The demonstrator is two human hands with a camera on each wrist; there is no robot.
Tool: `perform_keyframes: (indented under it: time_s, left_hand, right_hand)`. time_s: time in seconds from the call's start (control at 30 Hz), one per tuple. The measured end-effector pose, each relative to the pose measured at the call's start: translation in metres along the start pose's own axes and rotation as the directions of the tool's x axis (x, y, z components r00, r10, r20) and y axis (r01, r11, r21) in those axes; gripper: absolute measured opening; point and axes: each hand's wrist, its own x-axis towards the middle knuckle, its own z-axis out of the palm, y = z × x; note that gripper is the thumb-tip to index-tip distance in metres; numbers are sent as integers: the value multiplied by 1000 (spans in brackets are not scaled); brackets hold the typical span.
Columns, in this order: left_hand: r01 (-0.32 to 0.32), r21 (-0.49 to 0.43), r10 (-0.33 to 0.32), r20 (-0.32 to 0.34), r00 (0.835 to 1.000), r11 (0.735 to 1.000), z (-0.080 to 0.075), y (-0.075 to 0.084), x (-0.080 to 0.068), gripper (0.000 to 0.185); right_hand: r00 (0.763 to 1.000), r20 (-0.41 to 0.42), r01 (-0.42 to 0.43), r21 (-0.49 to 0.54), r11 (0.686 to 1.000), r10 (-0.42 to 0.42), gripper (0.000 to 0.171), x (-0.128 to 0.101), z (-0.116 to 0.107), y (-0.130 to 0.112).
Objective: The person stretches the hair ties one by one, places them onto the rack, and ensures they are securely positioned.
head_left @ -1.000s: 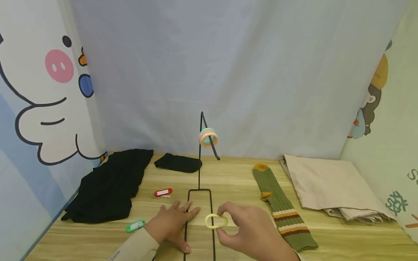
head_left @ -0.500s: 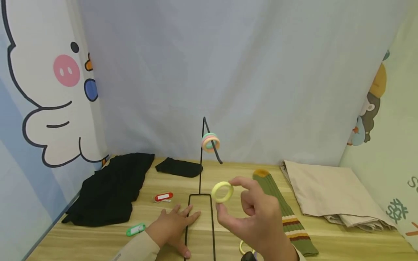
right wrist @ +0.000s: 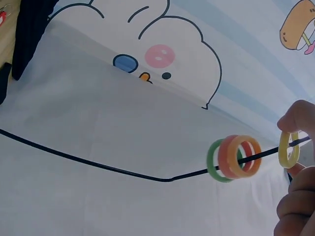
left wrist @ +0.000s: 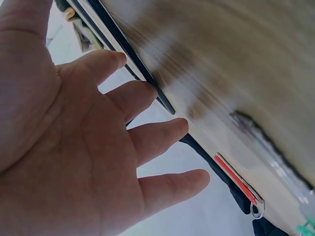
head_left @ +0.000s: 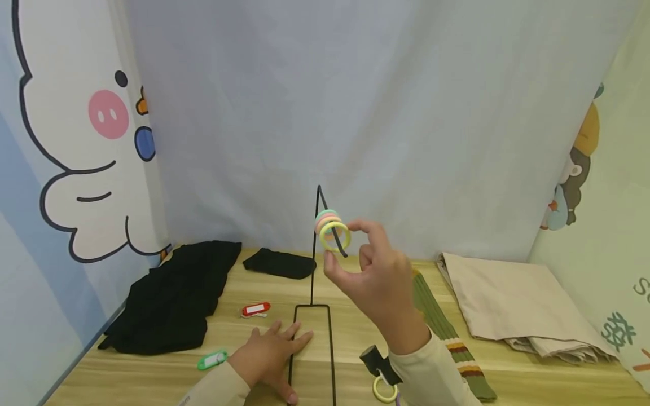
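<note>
My right hand [head_left: 378, 276] pinches a yellow ring [right wrist: 282, 153] between thumb and index finger. It is raised at the free end of the black metal stand's arm [right wrist: 98, 166], and in the right wrist view the arm passes through the ring. Further along the same arm hang a green ring [right wrist: 210, 160], a pink ring [right wrist: 224, 155] and an orange ring [right wrist: 247, 138]. Down on the table, my left hand [head_left: 269, 355] rests with spread fingers across the left bar of the stand's base [head_left: 312, 305].
A second yellow ring [head_left: 376, 392] lies below my right sleeve. To the left are a red key tag [head_left: 256, 308], a green key tag [head_left: 212, 359] and black cloth [head_left: 172, 299]. A black sock-like piece [head_left: 279, 264] lies behind. Rightward are a green striped sock [head_left: 437, 307] and folded beige cloth [head_left: 508, 299].
My right hand has lifted the yellow ring up from low over the base to the tip of the stand's arm. The second yellow ring has come into view. My left hand stays put.
</note>
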Motion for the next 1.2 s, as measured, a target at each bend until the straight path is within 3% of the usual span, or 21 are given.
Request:
perform_keyframes:
  time_s: [0.3,0.57,0.87,1.2]
  left_hand:
    - [-36,34,37,-23,999,999,2,-3,0,109]
    - [-31,22,32,-19,999,999,2,-3,0,108]
    - [-21,23,21,-7,1000,1000,1,-2,-1,109]
    - [-19,28,20,-23,1000,999,2,-2,-1,109]
  right_hand:
    - [997,34,-66,-58,996,68,39,-9,16,16]
    - [989,88,-109,-73,991,115,41,-39,16,26]
    - [955,199,-203,-99,974,220,42,-75,12,31]
    - [904,309,-265,-137,954,295,42,-95,5,40]
